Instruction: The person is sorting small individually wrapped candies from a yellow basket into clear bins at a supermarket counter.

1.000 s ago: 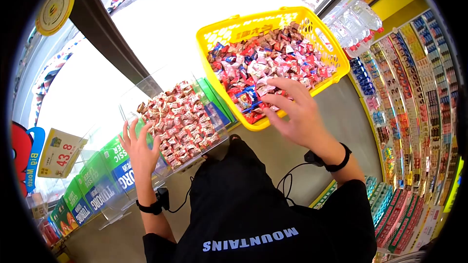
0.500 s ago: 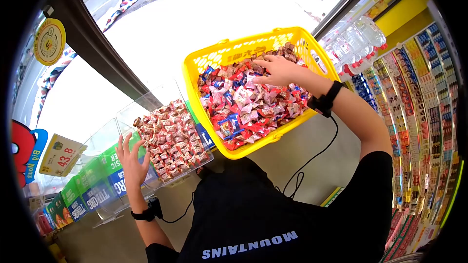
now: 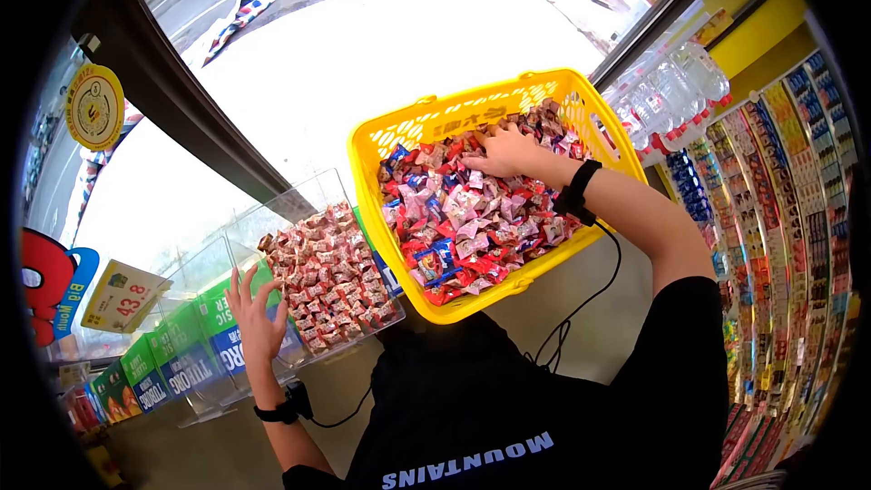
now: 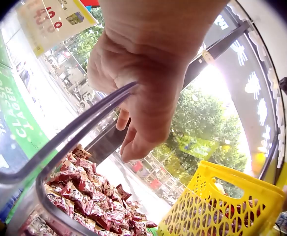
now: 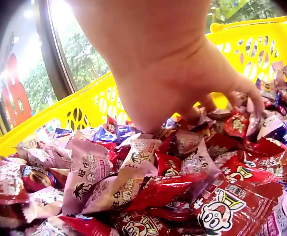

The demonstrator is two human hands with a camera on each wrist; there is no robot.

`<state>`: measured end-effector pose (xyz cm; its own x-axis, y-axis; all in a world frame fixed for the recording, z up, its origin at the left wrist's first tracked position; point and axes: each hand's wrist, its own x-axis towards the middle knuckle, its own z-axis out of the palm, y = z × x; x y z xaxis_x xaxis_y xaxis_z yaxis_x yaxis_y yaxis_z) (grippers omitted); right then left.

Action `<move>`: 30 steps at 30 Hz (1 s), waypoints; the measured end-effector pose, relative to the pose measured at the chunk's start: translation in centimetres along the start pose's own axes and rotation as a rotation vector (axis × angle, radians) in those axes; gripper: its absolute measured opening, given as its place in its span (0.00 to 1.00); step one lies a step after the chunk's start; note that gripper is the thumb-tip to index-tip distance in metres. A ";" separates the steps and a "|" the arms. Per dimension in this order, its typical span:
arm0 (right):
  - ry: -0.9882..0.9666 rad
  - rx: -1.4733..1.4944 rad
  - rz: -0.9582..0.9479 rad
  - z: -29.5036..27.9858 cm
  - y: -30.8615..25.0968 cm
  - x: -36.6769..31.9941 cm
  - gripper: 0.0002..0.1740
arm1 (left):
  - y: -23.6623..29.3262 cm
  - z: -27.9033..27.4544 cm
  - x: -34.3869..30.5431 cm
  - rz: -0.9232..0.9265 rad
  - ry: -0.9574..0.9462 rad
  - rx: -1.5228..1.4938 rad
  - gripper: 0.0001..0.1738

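Observation:
A yellow basket (image 3: pixel 451 312) is filled with wrapped candies (image 3: pixel 467 209) in pink, red, brown and blue. My right hand (image 3: pixel 513 152) reaches into the heap near the basket's far side. In the right wrist view its spread fingers (image 5: pixel 254 94) bend down among the wrappers, and some fingertips are hidden there. To the left, a clear bin (image 3: pixel 396 316) holds small red-and-cream wrapped candies (image 3: pixel 331 281). My left hand (image 3: pixel 259 318) is at the bin's left wall with loosely bent fingers, and the clear edge crosses it in the left wrist view.
Green and blue beer cartons (image 3: pixel 186 354) line the left side below a price card (image 3: pixel 122 295). Water bottles (image 3: pixel 667 95) stand beyond the basket at right, near shelves of packets (image 3: pixel 798 218). A cable (image 3: pixel 581 308) hangs from the right wrist.
My right hand has moved from the basket's near side, by a blue packet, to the candies farther back. The left hand stays by the clear bin. The head view has shifted.

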<state>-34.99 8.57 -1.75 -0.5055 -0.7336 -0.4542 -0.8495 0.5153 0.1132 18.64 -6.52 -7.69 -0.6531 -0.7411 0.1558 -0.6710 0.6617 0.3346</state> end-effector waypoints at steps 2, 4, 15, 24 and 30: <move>0.037 -0.003 -0.020 0.0 0.1 -0.1 0.55 | 0.1 0.0 0.1 0.000 0.002 -0.001 0.17; 0.037 0.002 -0.031 -0.6 0.0 -0.5 0.54 | 0.1 0.0 0.0 -0.002 0.000 -0.003 0.17; 0.509 0.084 -0.547 -1.4 -3.9 -9.3 0.46 | -0.3 0.1 -0.1 0.013 -0.007 -0.022 0.19; 0.592 0.399 -0.793 -2.0 -15.3 -22.7 0.46 | 0.3 -0.7 -0.2 0.131 0.033 0.070 0.21; 0.538 0.524 -0.859 4.4 -24.0 -23.6 0.49 | 4.7 -4.2 -1.1 0.352 0.079 -0.228 0.25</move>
<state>-1.98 15.46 2.41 0.1060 -0.9627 0.2490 -0.8423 -0.2200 -0.4920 17.65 -3.10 -2.39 -0.7933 -0.4871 0.3653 -0.3115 0.8402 0.4440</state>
